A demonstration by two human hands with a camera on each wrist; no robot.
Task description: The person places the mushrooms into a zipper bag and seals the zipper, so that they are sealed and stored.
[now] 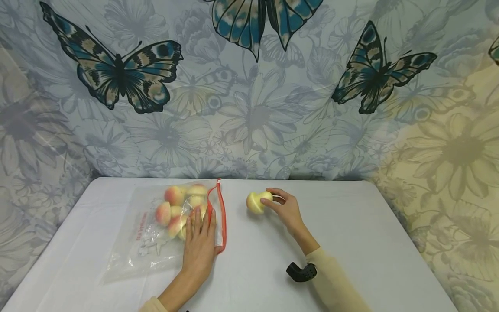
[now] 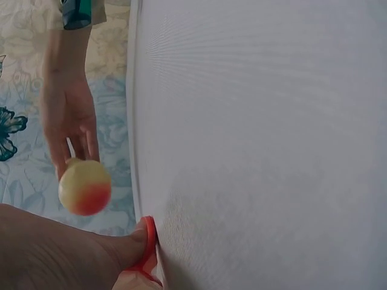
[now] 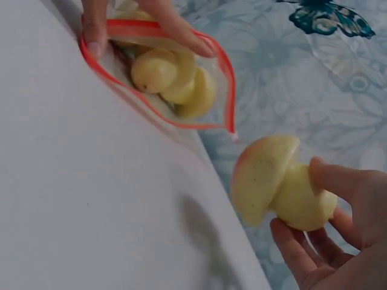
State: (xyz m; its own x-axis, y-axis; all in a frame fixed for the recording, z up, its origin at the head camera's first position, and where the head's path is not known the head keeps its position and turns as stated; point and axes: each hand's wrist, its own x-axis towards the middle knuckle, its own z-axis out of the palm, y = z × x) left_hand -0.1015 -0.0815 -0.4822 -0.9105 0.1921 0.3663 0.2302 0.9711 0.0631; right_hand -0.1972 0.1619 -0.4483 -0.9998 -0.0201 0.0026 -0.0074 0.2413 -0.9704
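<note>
My right hand (image 1: 288, 212) pinches a pale yellow toy mushroom (image 1: 255, 203) by its stem, between thumb and fingers, above the table right of a clear zip bag (image 1: 128, 255). In the left wrist view the mushroom's cap (image 2: 86, 187) shows a red blush. Straight fingers of my left hand (image 1: 200, 251) rest on the bag, near its red-edged mouth. The right wrist view shows that mouth (image 3: 230, 84) spread wide, with my left thumb (image 3: 95, 45) at one lip and a finger at the other. Several similar mushrooms (image 3: 156, 71) lie inside the bag.
A white cloth covers the table (image 1: 351, 242). Behind it hangs a flowered backdrop (image 1: 257, 117) with large butterflies. A black wrist device (image 1: 301, 273) sits beside the right sleeve (image 1: 337, 281).
</note>
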